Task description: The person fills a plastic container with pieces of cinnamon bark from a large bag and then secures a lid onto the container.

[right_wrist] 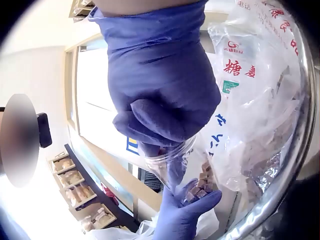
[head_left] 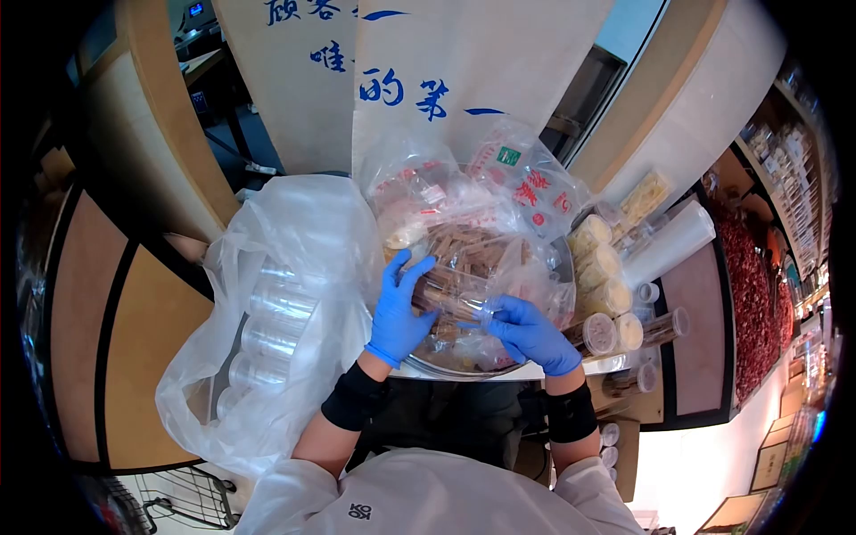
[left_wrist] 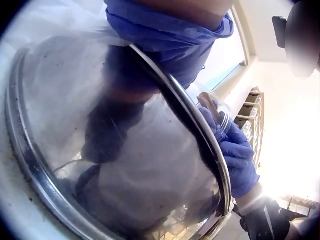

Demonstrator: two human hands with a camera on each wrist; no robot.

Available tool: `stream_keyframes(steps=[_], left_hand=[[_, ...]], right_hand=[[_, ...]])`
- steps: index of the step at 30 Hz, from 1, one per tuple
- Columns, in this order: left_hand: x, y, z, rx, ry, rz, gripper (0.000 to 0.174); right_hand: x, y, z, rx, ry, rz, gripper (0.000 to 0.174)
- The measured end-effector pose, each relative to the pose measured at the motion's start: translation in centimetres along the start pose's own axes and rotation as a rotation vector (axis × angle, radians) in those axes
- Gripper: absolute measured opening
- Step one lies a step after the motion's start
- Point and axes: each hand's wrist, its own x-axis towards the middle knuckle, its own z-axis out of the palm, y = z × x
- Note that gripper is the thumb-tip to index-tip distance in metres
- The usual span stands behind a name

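Note:
A clear plastic jar (head_left: pixel 456 308) lies on its side above a large round metal basin (left_wrist: pixel 125 190). My blue-gloved left hand (head_left: pixel 397 314) holds its base end, thumb and fingers on either side, as the right wrist view shows. At the mouth, my blue-gloved right hand (head_left: pixel 528 332) grips the threaded rim with curled fingers. Brown stick-like pieces (right_wrist: pixel 202 184) sit inside the jar, their square ends showing toward its base. More brown sticks (head_left: pixel 464 250) fill the basin beneath both hands, with clear plastic bags (head_left: pixel 526 183) printed in red among and behind them.
To the left, a large translucent bag (head_left: pixel 303 201) contains several clear jars (head_left: pixel 272 334). Filled jars (head_left: pixel 599 260) with pale lids stand at the right, beside a white plastic roll (head_left: pixel 669 242). Behind the basin rises a pale panel (head_left: pixel 294 107) with blue writing.

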Motion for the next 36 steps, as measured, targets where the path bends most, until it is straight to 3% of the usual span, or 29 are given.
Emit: stream_keyframes(steps=[6, 9, 11, 14, 17, 21, 23, 26, 32, 36], left_hand=[[0.0, -0.3, 0.2, 0.024, 0.0, 0.007, 0.081], [-0.1, -0.4, 0.2, 0.02, -0.053, 0.003, 0.081], [0.0, -0.3, 0.2, -0.035, -0.138, -0.025, 0.081], [0.0, 0.2, 0.0, 0.037, -0.165, 0.074, 0.079], [0.0, 0.3, -0.2, 0.0, -0.208, 0.053, 0.079], [0.0, 0.2, -0.2, -0.099, -0.253, -0.05, 0.081], [0.0, 0.2, -0.2, -0.177, -0.263, -0.094, 0.081], [0.0, 0.4, -0.3, -0.013, -0.176, 0.047, 0.08], [-0.2, 0.0, -0.2, -0.002, -0.203, 0.039, 0.081], [-0.2, 0.3, -0.3, -0.007, -0.207, 0.035, 0.081]], right_hand=[[0.5, 0.6, 0.3, -0.111, 0.178, 0.021, 0.036], [0.4, 0.4, 0.0, -0.109, 0.102, -0.042, 0.04], [0.3, 0.1, -0.2, 0.131, -0.125, 0.02, 0.048], [0.4, -0.1, -0.2, 0.166, -0.247, 0.099, 0.06], [0.3, -1.3, 0.4, 0.129, -0.329, 0.195, 0.069], [0.7, 0.3, -0.3, 0.146, -0.396, 0.165, 0.069], [0.3, -0.3, 0.3, 0.096, -0.295, 0.156, 0.068], [0.0, -0.9, 1.2, 0.081, -0.172, 0.141, 0.063], [-0.8, -1.0, 1.6, -0.034, -0.098, 0.144, 0.049], [-0.3, 1.0, 0.3, -0.03, -0.197, 0.113, 0.046]])
